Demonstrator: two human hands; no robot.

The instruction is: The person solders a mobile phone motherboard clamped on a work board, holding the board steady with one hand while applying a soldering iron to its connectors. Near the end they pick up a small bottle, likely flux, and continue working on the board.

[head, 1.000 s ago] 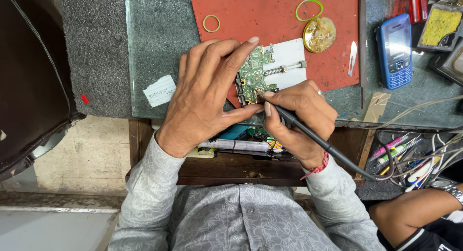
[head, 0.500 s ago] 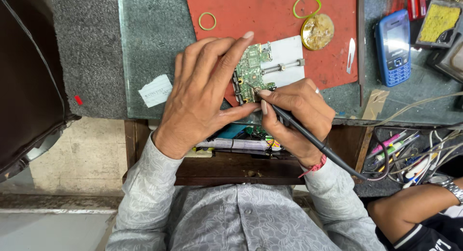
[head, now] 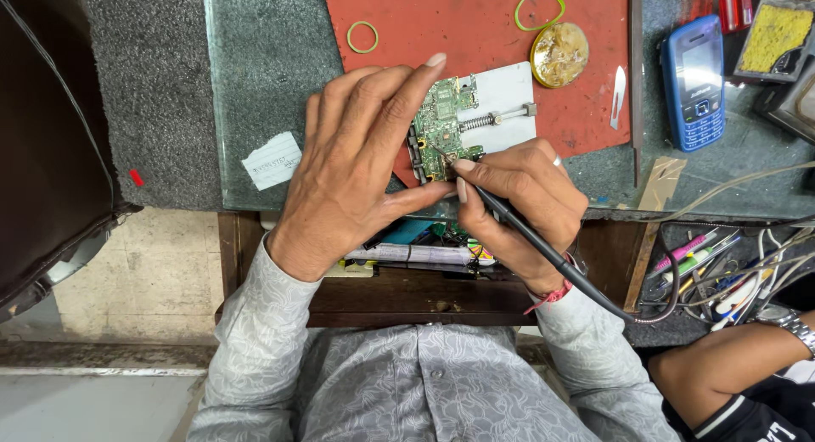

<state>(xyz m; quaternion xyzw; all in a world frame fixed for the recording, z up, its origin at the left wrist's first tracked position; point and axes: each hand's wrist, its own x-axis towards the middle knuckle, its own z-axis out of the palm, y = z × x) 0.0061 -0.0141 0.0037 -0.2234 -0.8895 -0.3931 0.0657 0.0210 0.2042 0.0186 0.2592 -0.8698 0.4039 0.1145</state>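
A small green circuit board (head: 443, 123) is clamped in a white spring holder (head: 505, 111) on a red mat (head: 475, 34). My left hand (head: 352, 166) lies flat with fingers spread over the board's left side, the index fingertip at its top edge. My right hand (head: 522, 200) grips a black soldering iron (head: 543, 247) like a pen, its thin tip touching the board's lower part. The iron's cable runs off to the lower right.
On the mat lie two green rubber bands (head: 538, 9) and a round brass tin (head: 559, 55). A blue phone (head: 694, 81), a blade (head: 618, 109) and a yellow sponge (head: 774, 36) sit right. Another person's arm (head: 730, 370) with a wristwatch is at lower right.
Both hands stay on the board; the view has shifted slightly and the iron tip has edged a little along the board.
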